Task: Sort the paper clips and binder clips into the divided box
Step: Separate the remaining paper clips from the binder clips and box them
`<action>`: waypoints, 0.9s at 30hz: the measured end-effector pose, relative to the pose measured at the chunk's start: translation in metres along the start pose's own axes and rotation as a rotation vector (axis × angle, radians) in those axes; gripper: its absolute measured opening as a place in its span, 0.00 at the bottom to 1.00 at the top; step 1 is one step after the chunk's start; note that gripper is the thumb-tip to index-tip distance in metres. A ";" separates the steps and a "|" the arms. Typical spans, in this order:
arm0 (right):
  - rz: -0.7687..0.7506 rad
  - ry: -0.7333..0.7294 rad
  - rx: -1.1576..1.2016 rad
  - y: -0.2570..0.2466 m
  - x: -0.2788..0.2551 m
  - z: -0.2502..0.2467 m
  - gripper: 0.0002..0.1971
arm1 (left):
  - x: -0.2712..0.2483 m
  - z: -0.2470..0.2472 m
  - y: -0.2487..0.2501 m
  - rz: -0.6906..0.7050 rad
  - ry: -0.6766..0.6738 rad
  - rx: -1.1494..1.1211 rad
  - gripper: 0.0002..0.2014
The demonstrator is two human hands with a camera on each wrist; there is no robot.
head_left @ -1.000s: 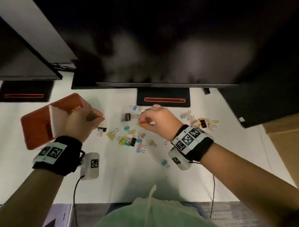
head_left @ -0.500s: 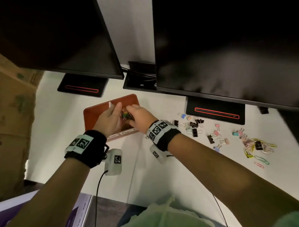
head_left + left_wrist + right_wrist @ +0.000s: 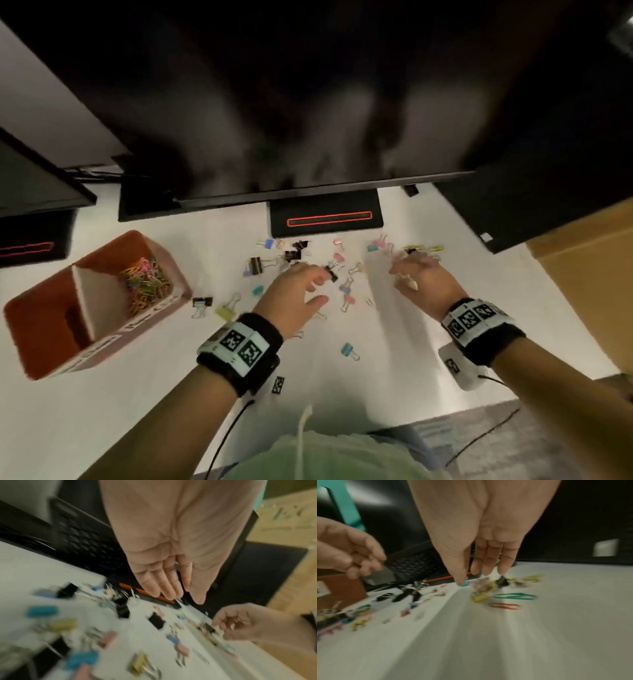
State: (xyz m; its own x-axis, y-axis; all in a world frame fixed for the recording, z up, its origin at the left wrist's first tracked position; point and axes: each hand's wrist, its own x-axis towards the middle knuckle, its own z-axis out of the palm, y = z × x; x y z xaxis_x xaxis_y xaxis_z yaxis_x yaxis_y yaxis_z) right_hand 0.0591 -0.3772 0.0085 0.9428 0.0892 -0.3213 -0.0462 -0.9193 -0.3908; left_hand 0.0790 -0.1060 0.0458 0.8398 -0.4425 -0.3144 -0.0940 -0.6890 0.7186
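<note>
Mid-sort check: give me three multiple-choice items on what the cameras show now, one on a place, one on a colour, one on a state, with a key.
1. Where do the sorted paper clips lie?
A. in the far compartment of the divided box
B. on the monitor stand
C. in the left hand

2. What colour is the paper clip lying just beyond the red paper clip in the right wrist view?
A. white
B. green
C. black

3. How is the left hand?
A. fist closed
B. gripping the box
C. open, fingers extended, empty

Key: 1 A, the coloured pile sits beyond the divider; 2 B, the green paper clip lies there; 3 C, the left wrist view shows straight fingers holding nothing.
</note>
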 end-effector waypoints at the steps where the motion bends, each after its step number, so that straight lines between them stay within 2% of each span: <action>1: 0.069 -0.023 -0.030 0.018 -0.005 -0.003 0.16 | 0.008 0.016 0.007 0.024 -0.050 0.050 0.15; 3: 0.123 -0.044 -0.060 0.043 -0.010 -0.004 0.20 | 0.024 0.044 0.018 0.073 -0.108 0.168 0.16; 6: 0.107 -0.056 0.006 0.063 -0.012 0.001 0.22 | 0.046 0.071 0.028 0.081 -0.149 0.355 0.16; 10: 0.054 -0.039 0.110 0.073 -0.005 0.006 0.16 | 0.066 0.089 0.026 0.069 -0.184 0.541 0.13; 14: -0.004 -0.030 0.229 0.075 0.000 0.007 0.06 | 0.072 0.093 0.025 0.038 -0.172 0.571 0.06; 17: 0.003 -0.076 0.266 0.074 0.004 0.001 0.06 | 0.074 0.096 0.028 0.010 -0.184 0.598 0.06; 22: -0.045 -0.179 0.198 0.075 0.006 -0.002 0.06 | 0.073 0.101 0.033 0.035 -0.204 0.672 0.06; 25: -0.102 -0.207 0.206 0.079 0.000 -0.004 0.05 | 0.074 0.104 0.038 0.058 -0.172 0.559 0.07; 27: -0.091 -0.164 0.298 0.086 -0.001 -0.011 0.05 | 0.079 0.109 0.045 0.070 -0.143 0.436 0.11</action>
State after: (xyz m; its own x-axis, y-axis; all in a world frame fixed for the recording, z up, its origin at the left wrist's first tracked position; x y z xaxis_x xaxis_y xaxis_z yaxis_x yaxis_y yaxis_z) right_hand 0.0579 -0.4611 -0.0151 0.8829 0.2484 -0.3985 -0.0814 -0.7547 -0.6510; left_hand 0.0832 -0.2343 -0.0147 0.7438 -0.5505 -0.3790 -0.3899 -0.8180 0.4229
